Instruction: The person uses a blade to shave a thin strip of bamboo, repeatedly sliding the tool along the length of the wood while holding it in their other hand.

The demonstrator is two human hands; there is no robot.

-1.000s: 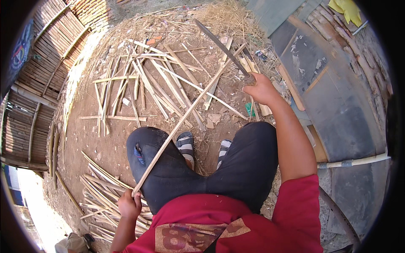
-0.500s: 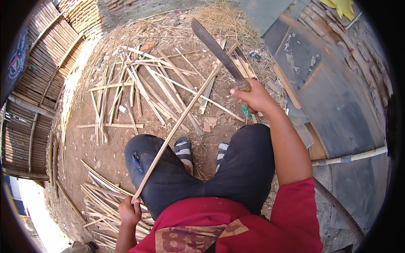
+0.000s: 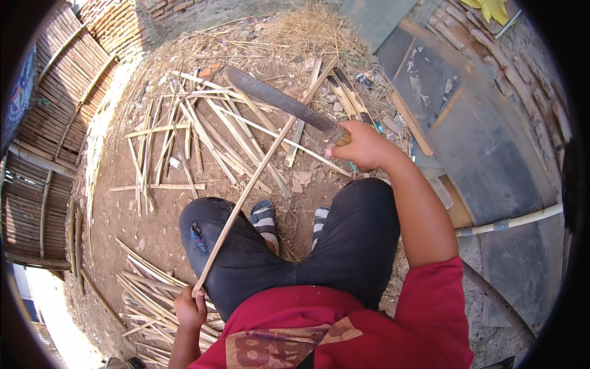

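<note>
Over the brown dirt ground [image 3: 126,221], a loose scatter of pale split strips [image 3: 157,130] fills the upper middle and a denser heap [image 3: 150,283] lies at the lower left. One long strip [image 3: 249,187] slants from lower left to upper middle, and a machete [image 3: 279,101] crosses it above centre, though I can't tell whether they touch. My left fingers [image 3: 199,302] pinch the strip's near end; my right fingers [image 3: 337,152], right of centre, are clenched round the machete's handle.
</note>
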